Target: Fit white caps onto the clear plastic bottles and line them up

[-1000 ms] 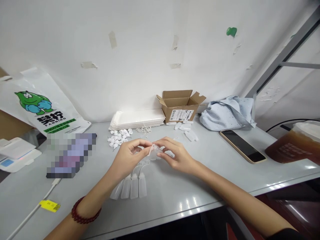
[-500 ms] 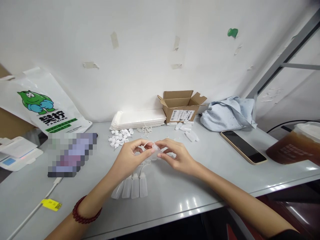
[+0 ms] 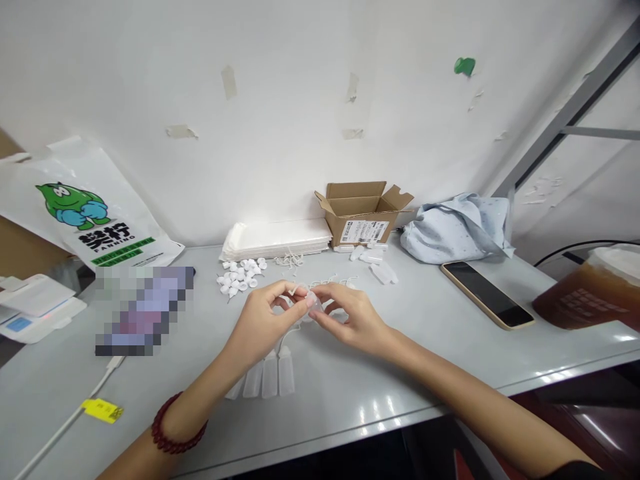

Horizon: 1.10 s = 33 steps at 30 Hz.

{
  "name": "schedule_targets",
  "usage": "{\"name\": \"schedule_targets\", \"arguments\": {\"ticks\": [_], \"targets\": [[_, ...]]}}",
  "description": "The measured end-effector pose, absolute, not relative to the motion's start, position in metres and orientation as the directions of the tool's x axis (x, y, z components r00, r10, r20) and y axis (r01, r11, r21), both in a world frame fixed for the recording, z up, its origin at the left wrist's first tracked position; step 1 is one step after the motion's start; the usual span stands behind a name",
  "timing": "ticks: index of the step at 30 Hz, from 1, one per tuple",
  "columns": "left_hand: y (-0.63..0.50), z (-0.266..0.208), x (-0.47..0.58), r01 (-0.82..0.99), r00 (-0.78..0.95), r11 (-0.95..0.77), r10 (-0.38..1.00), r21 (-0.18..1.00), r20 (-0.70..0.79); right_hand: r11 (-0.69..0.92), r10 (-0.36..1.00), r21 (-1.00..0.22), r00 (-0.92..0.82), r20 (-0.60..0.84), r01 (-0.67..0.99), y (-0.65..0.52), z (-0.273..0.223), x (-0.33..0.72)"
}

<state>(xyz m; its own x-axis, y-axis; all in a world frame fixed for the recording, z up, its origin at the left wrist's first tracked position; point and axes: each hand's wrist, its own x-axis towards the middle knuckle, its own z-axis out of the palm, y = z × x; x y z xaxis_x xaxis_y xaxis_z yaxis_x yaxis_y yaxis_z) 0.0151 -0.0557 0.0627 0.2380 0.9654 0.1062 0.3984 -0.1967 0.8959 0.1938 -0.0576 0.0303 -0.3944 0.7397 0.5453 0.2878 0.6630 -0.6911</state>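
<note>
Over the middle of the grey table, my left hand [image 3: 273,310] and my right hand [image 3: 353,312] meet at a small translucent plastic bottle [image 3: 314,303]. The fingers of both are closed on it: my left at its neck end, my right along its body. A white string [image 3: 293,291] shows by my left fingertips. Closer to me, several translucent bottles [image 3: 270,375] lie in a row, with white strings at their tops. More strings and bottles behind my hands are partly hidden by my fingers.
White caps [image 3: 240,277] lie in a pile, with loose strings [image 3: 290,260] beside it. Behind are a white stack [image 3: 277,239], an open cardboard box [image 3: 357,230], loose bottles [image 3: 383,272] and a blue cloth bag [image 3: 455,230]. Phone [image 3: 485,293] and drink cup [image 3: 590,287] stand right.
The bottle has turned in my fingers and is tilted more toward me. My left hand and wrist have shifted slightly right, and the string by my fingertips has changed its bend.
</note>
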Motion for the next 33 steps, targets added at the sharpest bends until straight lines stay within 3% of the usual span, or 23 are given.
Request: {"name": "schedule_targets", "arguments": {"ticks": [4,7,13,19,23,28,33], "targets": [[-0.056,0.063,0.015,0.413,0.224,-0.202,0.968,0.888,0.115,0.419,0.862,-0.897,-0.371,0.345,0.139,-0.058,0.036,0.192],[-0.057,0.063,0.015,0.469,0.217,-0.307,0.949,0.828,0.229,0.163,0.892,-0.985,-0.419,0.168,-0.047,-0.057,0.04,0.193],[-0.062,0.06,0.015,0.519,0.421,-0.689,0.721,0.506,0.55,-0.07,0.899,-0.97,-0.437,0.04,-0.233,-0.053,0.044,0.197],[-0.058,0.051,0.012,0.491,0.584,-0.826,0.547,0.276,0.6,-0.152,0.862,-0.95,-0.508,0.008,-0.272,-0.051,0.045,0.2],[-0.058,0.051,0.011,0.494,0.577,-0.83,0.536,0.259,0.616,-0.172,0.851,-0.948,-0.524,-0.007,-0.267,-0.051,0.046,0.201],[-0.063,0.061,0.01,0.544,0.592,-0.76,0.648,0.355,0.48,-0.198,0.812,-0.963,-0.581,-0.058,-0.181,-0.052,0.048,0.201],[-0.073,0.069,0.004,0.625,0.675,-0.609,0.736,0.488,0.054,-0.239,0.675,-0.965,-0.697,-0.242,0.104,-0.052,0.044,0.202]]}}
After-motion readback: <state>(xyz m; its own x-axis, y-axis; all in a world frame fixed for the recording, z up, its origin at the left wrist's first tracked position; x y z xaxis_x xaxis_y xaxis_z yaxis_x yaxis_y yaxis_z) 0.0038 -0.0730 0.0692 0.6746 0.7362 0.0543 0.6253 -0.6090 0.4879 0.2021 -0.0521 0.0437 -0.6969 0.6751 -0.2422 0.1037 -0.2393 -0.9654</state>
